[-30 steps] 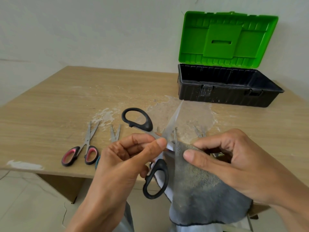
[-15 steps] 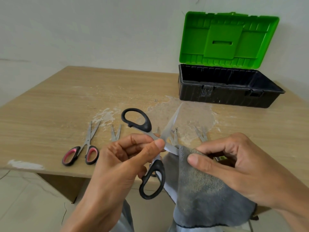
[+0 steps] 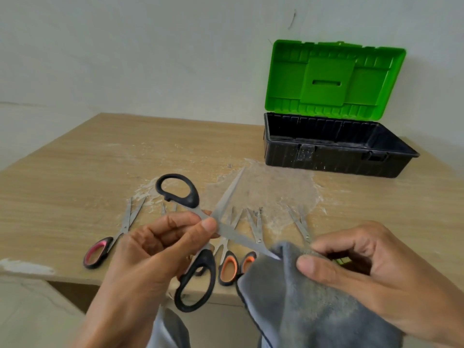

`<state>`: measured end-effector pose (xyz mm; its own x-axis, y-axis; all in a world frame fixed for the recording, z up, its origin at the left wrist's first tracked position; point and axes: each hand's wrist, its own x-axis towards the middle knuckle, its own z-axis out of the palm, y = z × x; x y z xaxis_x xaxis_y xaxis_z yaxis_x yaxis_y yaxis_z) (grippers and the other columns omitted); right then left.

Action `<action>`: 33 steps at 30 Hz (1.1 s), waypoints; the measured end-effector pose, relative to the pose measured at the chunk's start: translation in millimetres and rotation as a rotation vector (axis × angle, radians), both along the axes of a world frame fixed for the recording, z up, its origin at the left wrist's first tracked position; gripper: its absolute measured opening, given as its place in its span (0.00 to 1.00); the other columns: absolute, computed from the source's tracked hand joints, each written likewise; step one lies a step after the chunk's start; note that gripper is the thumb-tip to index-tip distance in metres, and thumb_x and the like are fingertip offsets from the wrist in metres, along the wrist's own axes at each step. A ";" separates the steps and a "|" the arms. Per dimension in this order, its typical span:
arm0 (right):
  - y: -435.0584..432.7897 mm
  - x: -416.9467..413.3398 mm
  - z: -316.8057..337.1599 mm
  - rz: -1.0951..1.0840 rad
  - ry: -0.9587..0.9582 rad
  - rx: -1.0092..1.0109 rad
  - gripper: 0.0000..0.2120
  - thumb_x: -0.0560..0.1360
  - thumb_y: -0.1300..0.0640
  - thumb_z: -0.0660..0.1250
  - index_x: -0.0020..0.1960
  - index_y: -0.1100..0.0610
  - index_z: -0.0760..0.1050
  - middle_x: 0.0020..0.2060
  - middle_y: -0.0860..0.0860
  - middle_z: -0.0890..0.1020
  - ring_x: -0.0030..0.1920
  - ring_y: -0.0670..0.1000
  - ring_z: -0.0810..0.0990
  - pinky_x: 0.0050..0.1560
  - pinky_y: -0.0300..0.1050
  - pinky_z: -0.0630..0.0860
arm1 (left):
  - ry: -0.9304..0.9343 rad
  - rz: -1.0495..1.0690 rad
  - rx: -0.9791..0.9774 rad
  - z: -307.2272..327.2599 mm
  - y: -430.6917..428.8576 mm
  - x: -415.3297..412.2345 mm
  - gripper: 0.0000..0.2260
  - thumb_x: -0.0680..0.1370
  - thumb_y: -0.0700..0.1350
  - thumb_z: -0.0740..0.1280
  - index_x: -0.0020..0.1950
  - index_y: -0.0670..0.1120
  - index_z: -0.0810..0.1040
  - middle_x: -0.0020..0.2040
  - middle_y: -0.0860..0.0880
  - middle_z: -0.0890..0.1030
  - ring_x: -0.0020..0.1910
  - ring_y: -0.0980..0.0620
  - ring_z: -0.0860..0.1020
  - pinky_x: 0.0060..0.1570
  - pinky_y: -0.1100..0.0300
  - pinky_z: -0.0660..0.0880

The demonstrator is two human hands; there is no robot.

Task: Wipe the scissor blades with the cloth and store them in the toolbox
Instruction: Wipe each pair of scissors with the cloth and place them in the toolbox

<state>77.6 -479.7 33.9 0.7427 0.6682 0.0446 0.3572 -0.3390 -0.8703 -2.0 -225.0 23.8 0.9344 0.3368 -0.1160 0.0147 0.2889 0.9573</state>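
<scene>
gaping black-handled scissors [image 3: 200,222], 2 bare grey blades.

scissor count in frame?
6. Black pair in the left hand; on the table: red-handled pair far left, blade tips behind the left hand, two orange-handled pairs centre, another pair's blades by the right hand. The cloth may hide more.

The scissors [image 3: 241,237] you hold have black handles and plain grey steel blades. Your cloth [image 3: 301,310] is a mottled dark grey with a paler edge. The toolbox [image 3: 326,156] has a bright green lid over a black base. Your counter [image 3: 75,184] is pale wood grain with whitish scuffed patches. On it, the pink-and-black pair [image 3: 96,252] and the orange-and-black pair [image 3: 228,268] show those colours on their handles.
</scene>
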 end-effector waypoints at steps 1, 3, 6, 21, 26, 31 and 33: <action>-5.8 1.2 0.0 -0.021 0.003 0.009 0.26 0.74 0.35 0.71 0.32 0.58 0.79 0.25 0.47 0.71 0.26 0.47 0.69 0.31 0.36 0.66 | 0.003 0.000 0.007 0.0 5.1 -0.8 0.21 0.55 0.52 0.81 0.42 0.44 0.85 0.43 0.40 0.86 0.35 0.49 0.76 0.38 0.56 0.68; -15.9 4.6 -0.9 -0.086 0.005 0.047 0.26 0.73 0.34 0.72 0.38 0.58 0.85 0.28 0.59 0.77 0.29 0.62 0.73 0.33 0.46 0.69 | 0.016 -0.034 0.073 1.1 13.6 -2.6 0.22 0.55 0.53 0.81 0.42 0.43 0.85 0.41 0.41 0.86 0.33 0.51 0.77 0.36 0.59 0.70; -25.5 10.3 0.1 -0.148 0.016 0.129 0.29 0.71 0.32 0.73 0.45 0.60 0.88 0.34 0.70 0.75 0.33 0.67 0.73 0.41 0.50 0.70 | 0.038 -0.138 0.172 6.4 19.8 -4.7 0.21 0.55 0.52 0.80 0.41 0.41 0.85 0.41 0.40 0.86 0.34 0.50 0.82 0.31 0.67 0.77; -19.0 14.2 16.1 -0.060 -0.098 0.109 0.13 0.74 0.37 0.69 0.44 0.42 0.89 0.33 0.41 0.81 0.36 0.42 0.80 0.45 0.36 0.76 | 0.076 -0.415 0.616 29.8 11.6 -4.8 0.13 0.63 0.56 0.80 0.40 0.50 0.87 0.38 0.47 0.87 0.35 0.50 0.84 0.38 0.62 0.78; -3.9 11.4 25.3 0.067 -0.062 -0.010 0.11 0.77 0.41 0.69 0.48 0.43 0.89 0.42 0.44 0.86 0.43 0.43 0.84 0.48 0.29 0.74 | 0.051 -0.506 0.657 41.7 5.3 3.0 0.08 0.63 0.50 0.78 0.39 0.50 0.88 0.35 0.48 0.86 0.32 0.55 0.81 0.36 0.64 0.77; -2.1 13.2 32.3 0.028 -0.105 -0.025 0.10 0.73 0.44 0.70 0.47 0.42 0.89 0.43 0.44 0.87 0.45 0.41 0.85 0.46 0.27 0.74 | 0.076 -0.571 0.692 51.0 11.8 8.0 0.09 0.63 0.51 0.78 0.40 0.50 0.88 0.36 0.47 0.86 0.33 0.53 0.81 0.38 0.60 0.76; -4.7 14.2 34.1 0.024 -0.108 -0.021 0.11 0.74 0.44 0.70 0.48 0.44 0.90 0.45 0.45 0.88 0.47 0.43 0.86 0.48 0.30 0.76 | 0.081 -0.574 0.708 52.1 12.5 8.5 0.09 0.63 0.52 0.78 0.40 0.50 0.88 0.36 0.46 0.86 0.34 0.52 0.81 0.39 0.58 0.76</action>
<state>91.8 -484.3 68.0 0.7183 0.6871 0.1094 0.4567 -0.3470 -0.8191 6.5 -212.5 75.9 0.9784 -0.1594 -0.1313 0.0492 -0.4376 0.8978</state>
